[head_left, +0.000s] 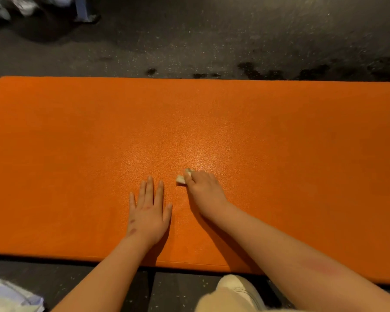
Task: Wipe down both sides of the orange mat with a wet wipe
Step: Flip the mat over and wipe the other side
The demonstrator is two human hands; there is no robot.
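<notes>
The orange mat (212, 122) lies flat on the dark floor and fills most of the view, running off both sides. My left hand (149, 210) rests flat on it near the front edge, fingers straight and slightly spread. Just to the right, my right hand (204, 191) holds a small crumpled white wet wipe (183, 176) against the mat; the wipe sticks out past my fingers on the left. A faint sheen shows on the mat around the wipe.
Dark speckled floor (212, 37) lies beyond the mat, with darker wet-looking patches (257, 70) along its far edge. A pale shoe (239, 289) sits at the near edge. A white bundle (7, 298) is at bottom left; blurred objects (32, 7) at top left.
</notes>
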